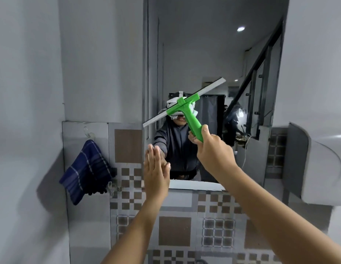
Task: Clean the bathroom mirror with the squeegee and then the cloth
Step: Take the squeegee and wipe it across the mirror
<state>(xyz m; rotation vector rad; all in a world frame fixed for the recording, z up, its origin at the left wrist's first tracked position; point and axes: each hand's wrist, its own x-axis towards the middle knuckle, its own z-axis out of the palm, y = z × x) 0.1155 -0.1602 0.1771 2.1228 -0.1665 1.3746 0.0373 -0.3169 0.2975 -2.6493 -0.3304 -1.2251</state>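
A tall mirror (204, 54) hangs on the wall ahead and reflects a person and a staircase. My right hand (213, 151) is closed around the handle of a green squeegee (186, 109). Its long grey blade lies tilted across the middle of the glass, right end higher. My left hand (156, 172) is flat with fingers together, pressed near the mirror's lower left corner. A dark blue checked cloth (87, 172) hangs from a hook on the wall to the left of the mirror.
Patterned brown and white tiles (175, 231) cover the wall below the mirror. A white rounded fixture (318, 168) juts out at the right. A plain grey wall (28, 92) closes in on the left.
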